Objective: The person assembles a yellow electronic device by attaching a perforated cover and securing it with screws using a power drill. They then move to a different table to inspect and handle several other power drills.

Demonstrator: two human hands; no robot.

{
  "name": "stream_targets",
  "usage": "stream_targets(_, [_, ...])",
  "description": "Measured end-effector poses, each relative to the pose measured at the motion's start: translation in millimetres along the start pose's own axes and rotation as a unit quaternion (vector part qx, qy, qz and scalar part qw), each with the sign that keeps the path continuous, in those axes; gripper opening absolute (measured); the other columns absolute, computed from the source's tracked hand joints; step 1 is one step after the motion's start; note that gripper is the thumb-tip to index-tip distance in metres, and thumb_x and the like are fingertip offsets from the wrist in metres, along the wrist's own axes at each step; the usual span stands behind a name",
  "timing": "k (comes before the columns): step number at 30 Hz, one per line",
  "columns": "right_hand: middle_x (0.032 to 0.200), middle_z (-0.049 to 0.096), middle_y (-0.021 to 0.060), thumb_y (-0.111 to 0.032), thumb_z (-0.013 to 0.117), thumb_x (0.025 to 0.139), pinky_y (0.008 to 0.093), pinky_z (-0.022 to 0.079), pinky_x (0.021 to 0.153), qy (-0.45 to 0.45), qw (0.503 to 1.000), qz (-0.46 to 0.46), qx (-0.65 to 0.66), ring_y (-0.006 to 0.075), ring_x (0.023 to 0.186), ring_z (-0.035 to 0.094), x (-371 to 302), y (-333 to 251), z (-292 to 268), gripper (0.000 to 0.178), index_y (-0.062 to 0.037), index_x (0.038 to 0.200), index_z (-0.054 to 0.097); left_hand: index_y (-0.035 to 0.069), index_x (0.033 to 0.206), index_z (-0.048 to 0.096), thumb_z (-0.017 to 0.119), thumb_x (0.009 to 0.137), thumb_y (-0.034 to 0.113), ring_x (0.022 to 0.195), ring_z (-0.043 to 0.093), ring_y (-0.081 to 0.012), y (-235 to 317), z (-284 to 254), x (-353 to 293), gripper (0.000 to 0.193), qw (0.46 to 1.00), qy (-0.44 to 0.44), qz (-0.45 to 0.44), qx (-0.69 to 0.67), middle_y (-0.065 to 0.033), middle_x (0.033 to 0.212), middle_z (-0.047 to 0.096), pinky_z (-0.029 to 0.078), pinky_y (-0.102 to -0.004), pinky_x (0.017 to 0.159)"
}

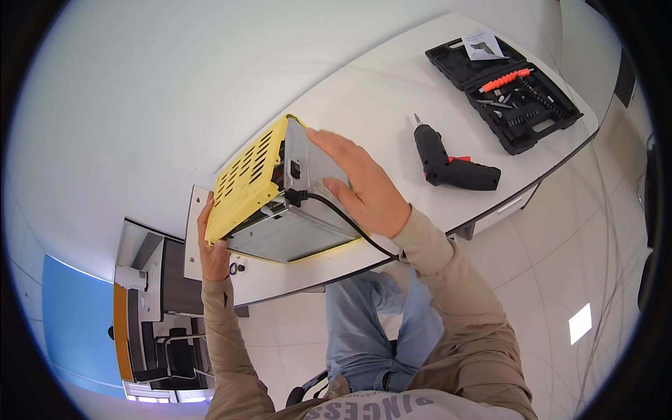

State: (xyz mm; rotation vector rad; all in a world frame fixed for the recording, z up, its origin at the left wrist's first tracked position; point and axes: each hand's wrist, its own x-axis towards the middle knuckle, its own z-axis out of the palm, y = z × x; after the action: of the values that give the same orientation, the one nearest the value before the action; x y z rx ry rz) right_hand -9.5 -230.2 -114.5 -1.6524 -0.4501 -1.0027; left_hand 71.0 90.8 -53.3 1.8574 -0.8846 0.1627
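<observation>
A boxy metal appliance (308, 224) with plain grey sides and a slotted yellow panel (245, 171) is tilted up on the white table in front of me. My left hand (213, 259) grips the yellow panel's lower left corner, thumb on the near side. Against the upper right edge of the grey casing rests my right hand (369, 185), fingers stretched out and thumb apart. A black power cord (350, 222) is plugged into the casing and runs down under my right wrist. Through a gap beside the yellow panel, some dark inner parts show.
Right of the appliance lies a black cordless screwdriver (441, 164) with a bit fitted. Beyond it, an open black tool case (446, 56) holds bits, an orange flexible shaft (505, 80) and a paper leaflet (483, 46). Small dark rings (238, 268) lie by my left wrist.
</observation>
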Motion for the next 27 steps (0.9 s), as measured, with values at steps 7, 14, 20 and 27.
stream_targets(7, [0.154, 0.020, 0.0254, 0.009, 0.060, 0.076, 0.0462, 0.033, 0.111, -0.101, 0.995, 0.013, -0.001, 0.0440, 0.140, 0.026, 32.8, 5.5, 12.6, 0.086, -0.0262, 0.149, 0.034, 0.001, 0.147, 0.032, 0.067, 0.080, 0.061, 0.143, 0.029, -0.0272, -5.5, -1.2, 4.5, 0.096, 1.000, -0.002, 0.006, 0.010, -0.0184, 0.157, 0.024, 0.023, -0.0386, 0.117])
stream_targets(14, [0.155, 0.016, 0.0259, 0.007, 0.065, 0.069, 0.0478, 0.035, 0.110, -0.136, 0.990, 0.003, -0.025, 0.0466, 0.139, 0.026, 41.9, 11.0, 11.6, 0.076, -0.0263, 0.135, 0.047, 0.001, 0.147, 0.032, 0.066, 0.082, 0.061, 0.143, 0.030, -0.0277, -16.1, -6.2, 19.0, 0.095, 0.999, -0.032, 0.010, -0.006, -0.0175, 0.155, 0.029, 0.025, -0.0383, 0.116])
stream_targets(20, [0.157, 0.018, 0.0185, -0.006, 0.070, 0.069, 0.0565, 0.039, 0.105, -0.130, 0.988, 0.005, -0.089, 0.0531, 0.140, 0.018, 37.0, 4.0, 16.6, 0.066, -0.0246, 0.129, 0.050, 0.002, 0.151, 0.023, 0.080, 0.074, 0.046, 0.142, 0.031, -0.0233, -35.3, -18.0, 38.8, 0.105, 0.975, -0.096, -0.061, -0.191, -0.0122, 0.154, 0.032, 0.027, -0.0364, 0.115])
stream_targets(27, [0.151, 0.029, 0.0084, -0.022, 0.074, 0.067, 0.0796, 0.030, 0.097, -0.158, 0.962, -0.025, -0.221, 0.0540, 0.141, 0.008, 38.6, -15.5, 20.7, 0.063, -0.0232, 0.126, 0.051, 0.007, 0.153, 0.020, 0.082, 0.073, 0.043, 0.141, 0.033, -0.0243, -57.9, -25.8, 65.5, 0.108, 0.953, -0.122, -0.094, -0.260, -0.0111, 0.152, 0.034, 0.028, -0.0396, 0.116])
